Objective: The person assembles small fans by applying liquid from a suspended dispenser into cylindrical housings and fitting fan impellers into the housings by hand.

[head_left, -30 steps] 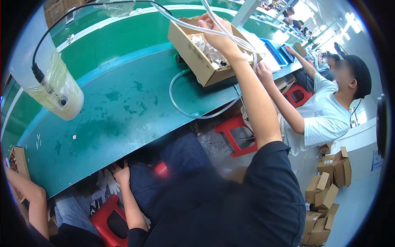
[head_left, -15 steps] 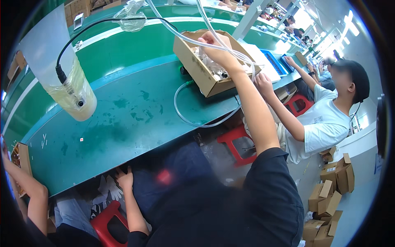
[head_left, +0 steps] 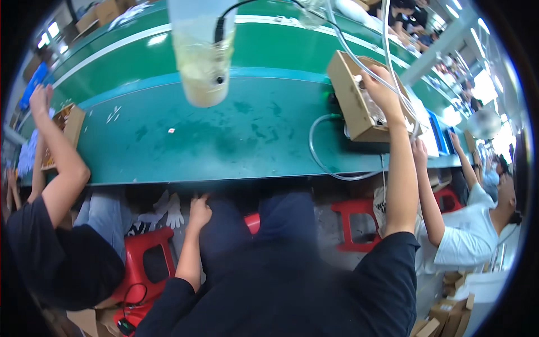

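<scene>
My right hand (head_left: 382, 92) is over an open cardboard box (head_left: 352, 106) on the green table (head_left: 224, 149). Its fingers are curled together; whatever they hold is hidden. Whitish parts and clear plastic (head_left: 373, 108) fill the box. Clear flexible tubes (head_left: 360, 63) come down past that hand and wrist, and another tube (head_left: 312, 147) loops at the table's front edge. Below this edge, beside my leg, my left hand (head_left: 200, 213) rests low with bent fingers slightly apart. I see nothing in it.
A translucent cylinder (head_left: 201, 84) with a black cable (head_left: 220, 27) hangs over the table. A small pale piece (head_left: 171, 131) and thin white strips (head_left: 113, 114) lie on the tabletop. Co-workers sit on both sides, near red stools (head_left: 351, 224). A parts box (head_left: 72, 130) stands far left.
The view has swung, so the table, cylinder and box appear farther right. My right hand stays over the box; my left stays low by my leg. The left co-worker's hand is now raised.
</scene>
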Tool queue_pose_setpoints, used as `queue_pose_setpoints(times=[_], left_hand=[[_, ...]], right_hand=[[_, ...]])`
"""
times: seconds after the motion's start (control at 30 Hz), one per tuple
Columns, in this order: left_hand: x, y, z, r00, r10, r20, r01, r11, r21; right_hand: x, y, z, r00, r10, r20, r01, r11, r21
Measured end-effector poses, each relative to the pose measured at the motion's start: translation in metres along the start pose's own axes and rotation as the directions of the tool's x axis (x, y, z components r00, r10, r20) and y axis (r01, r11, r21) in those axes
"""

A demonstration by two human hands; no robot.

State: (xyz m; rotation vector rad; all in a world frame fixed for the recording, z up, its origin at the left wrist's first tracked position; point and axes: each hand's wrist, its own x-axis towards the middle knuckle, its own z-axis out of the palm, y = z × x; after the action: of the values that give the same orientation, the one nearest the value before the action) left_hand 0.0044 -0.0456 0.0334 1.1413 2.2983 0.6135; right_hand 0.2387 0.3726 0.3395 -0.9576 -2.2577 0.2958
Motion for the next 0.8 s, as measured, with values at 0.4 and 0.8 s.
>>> queue_pose_setpoints(times=[0.4, 0.8], left_hand=[[-0.160, 0.246, -0.192, 0.441, 0.729, -0.524, -0.635, -0.159, -0.756], [-0.169, 0.277, -0.197, 0.593, 0.690, -0.415, -0.612, 0.052, -0.789]], right_hand=[[-0.003, -0.002, 0.005, 0.993, -0.119, 0.009, 0.120, 0.988, -0.098], [0.006, 0.006, -0.001, 0.968, -0.226, 0.106, 0.243, 0.951, -0.193]])
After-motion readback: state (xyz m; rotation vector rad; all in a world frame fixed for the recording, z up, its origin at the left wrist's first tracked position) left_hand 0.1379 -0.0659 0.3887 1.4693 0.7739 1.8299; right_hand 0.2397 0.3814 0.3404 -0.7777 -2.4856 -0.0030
